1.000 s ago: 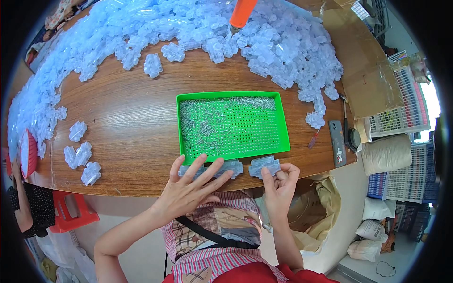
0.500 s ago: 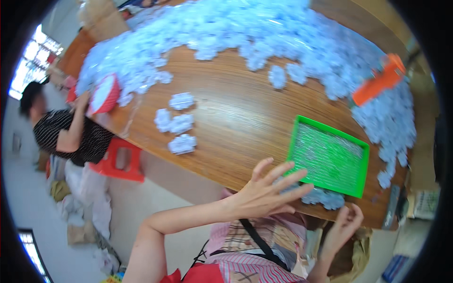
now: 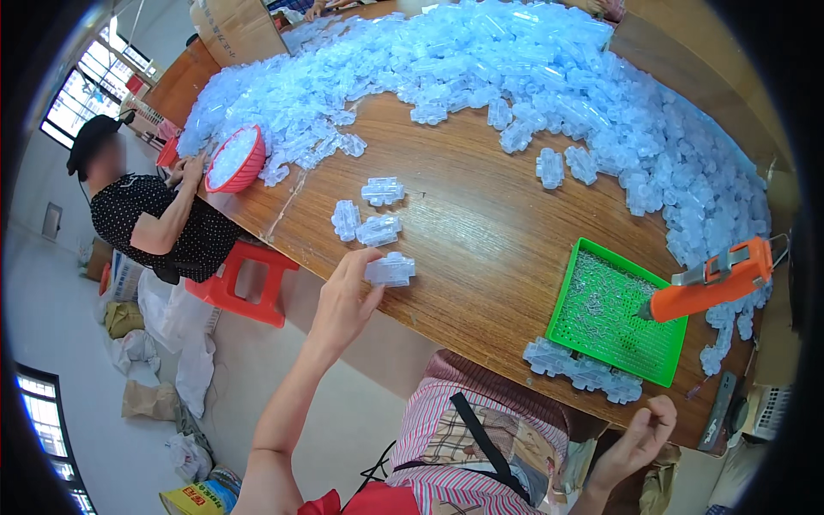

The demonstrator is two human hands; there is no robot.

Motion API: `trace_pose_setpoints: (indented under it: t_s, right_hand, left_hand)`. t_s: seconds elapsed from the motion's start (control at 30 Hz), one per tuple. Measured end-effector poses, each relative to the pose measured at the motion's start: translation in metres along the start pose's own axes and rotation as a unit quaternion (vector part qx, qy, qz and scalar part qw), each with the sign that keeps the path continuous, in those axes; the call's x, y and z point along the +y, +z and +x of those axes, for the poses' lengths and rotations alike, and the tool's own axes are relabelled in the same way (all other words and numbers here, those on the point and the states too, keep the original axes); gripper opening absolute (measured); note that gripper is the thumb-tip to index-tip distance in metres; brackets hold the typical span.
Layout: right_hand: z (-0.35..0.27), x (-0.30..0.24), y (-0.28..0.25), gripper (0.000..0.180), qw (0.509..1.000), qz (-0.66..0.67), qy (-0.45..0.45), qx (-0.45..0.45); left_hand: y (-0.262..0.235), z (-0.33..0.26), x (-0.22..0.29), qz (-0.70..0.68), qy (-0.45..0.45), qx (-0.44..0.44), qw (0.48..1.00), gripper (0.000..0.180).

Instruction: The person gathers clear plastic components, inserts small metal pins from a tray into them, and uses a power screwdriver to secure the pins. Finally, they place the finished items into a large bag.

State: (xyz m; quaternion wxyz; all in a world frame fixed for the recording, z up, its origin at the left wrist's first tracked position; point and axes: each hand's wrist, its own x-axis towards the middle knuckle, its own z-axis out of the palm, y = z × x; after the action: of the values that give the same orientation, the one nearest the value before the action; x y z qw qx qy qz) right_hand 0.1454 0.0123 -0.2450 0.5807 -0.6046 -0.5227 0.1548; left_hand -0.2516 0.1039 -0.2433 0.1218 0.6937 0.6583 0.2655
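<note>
- The left hand [image 3: 343, 302] reaches out to the person's left and closes its fingertips on a pale blue clear plastic cluster [image 3: 390, 269] lying close to the near edge of the wooden table [image 3: 481, 232]; thumb and fingers pinch its near end, though I cannot tell for sure whether it is already lifted off the wood.
- Just beyond the grip lie three more loose clusters [image 3: 369, 215], apart from each other and from the held one.
- The right hand [image 3: 639, 433] hangs below the table edge, fingers curled loosely inward and grasping nothing that shows.
- Far to the right of the grip sits a green tray [image 3: 562, 322] of small metal bits, with a row of clusters [image 3: 584, 373] along its near side and an orange tool [image 3: 708, 281] hanging above it.
- Risk: the pinch takes only one end of the cluster, so it could twist loose and drop off the nearby edge to the floor.
- Risk: a sweeping pull could knock the neighbouring clusters off too.
- Beyond the grip a huge heap of blue parts [image 3: 532, 77] covers the far table; a red basket [image 3: 236, 159] stands at its left end by another person [image 3: 146, 215].
- A brown cardboard box [image 3: 232, 30] with dark print stands at the far left corner; a yellow printed packet [image 3: 193, 498] lies on the floor below.
</note>
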Motion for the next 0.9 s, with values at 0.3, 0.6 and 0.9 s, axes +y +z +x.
trace_pose_setpoints:
  t_s: [0.3, 0.6, 0.9]
  right_hand:
    - [-0.012, -0.042, 0.035, 0.046, 0.937, 0.189, 0.18, -0.231]
    - [-0.02, -0.025, 0.036, 0.038, 0.86, 0.423, 0.285, -0.03]
    - [0.016, 0.053, -0.098, 0.039, 0.946, 0.076, 0.312, -0.041]
  left_hand:
    - [0.047, -0.003, 0.104, -0.172, 0.299, 0.046, 0.937, 0.061]
    - [0.112, -0.04, 0.191, -0.259, 0.412, -0.029, 0.873, 0.073]
    - [0.122, -0.04, 0.171, 0.045, 0.282, -0.095, 0.954, 0.071]
